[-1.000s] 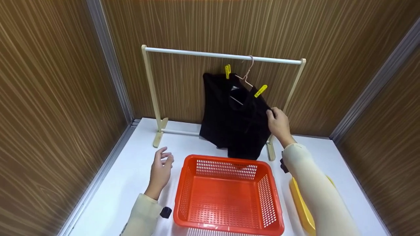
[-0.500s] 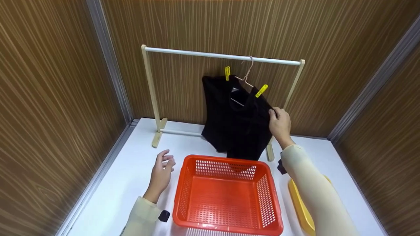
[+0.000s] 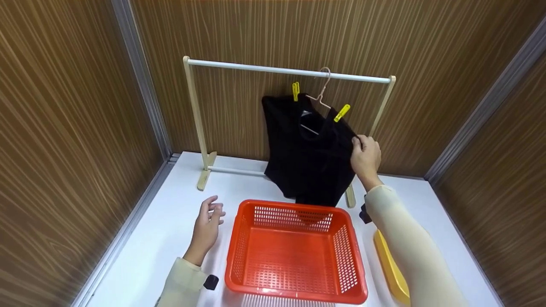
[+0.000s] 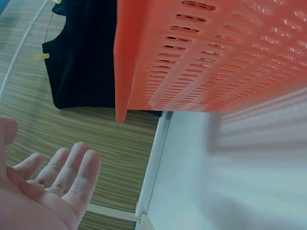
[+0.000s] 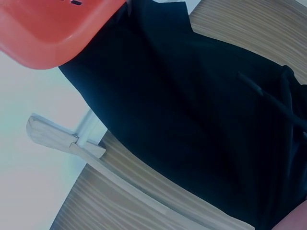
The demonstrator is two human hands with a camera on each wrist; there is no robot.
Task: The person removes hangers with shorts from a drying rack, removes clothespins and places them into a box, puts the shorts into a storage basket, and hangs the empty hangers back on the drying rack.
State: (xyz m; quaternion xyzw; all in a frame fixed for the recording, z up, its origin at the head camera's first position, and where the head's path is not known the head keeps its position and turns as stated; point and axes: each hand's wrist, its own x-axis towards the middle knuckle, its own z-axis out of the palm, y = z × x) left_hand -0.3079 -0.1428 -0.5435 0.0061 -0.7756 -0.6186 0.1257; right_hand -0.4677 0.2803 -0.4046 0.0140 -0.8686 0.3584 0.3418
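Observation:
A black top (image 3: pixel 315 162) hangs from a pinkish wire hanger (image 3: pixel 322 91) hooked over the white rail of a small clothes rack (image 3: pixel 264 68). Yellow clothespins clip its shoulders, one on the left (image 3: pixel 296 91) and one on the right (image 3: pixel 341 113). My right hand (image 3: pixel 366 157) pinches the top's right edge between thumb and fingers, drawing it outward. Only a sliver of that hand shows at the lower right corner of the right wrist view. My left hand (image 3: pixel 206 228) holds nothing, fingers loosely bent, left of the red basket (image 3: pixel 360 256); its palm shows in the left wrist view.
The perforated basket stands on the white table (image 3: pixel 158 230) in front of the rack, the top's hem reaching its back rim. A yellow container (image 3: pixel 392 273) lies partly hidden under the right forearm. Wood-patterned panels (image 3: pixel 264 30) enclose the table at the back and sides.
My right hand has shifted slightly right, pulling the top's edge out and straightening its front a little. The left hand has stayed nearly still.

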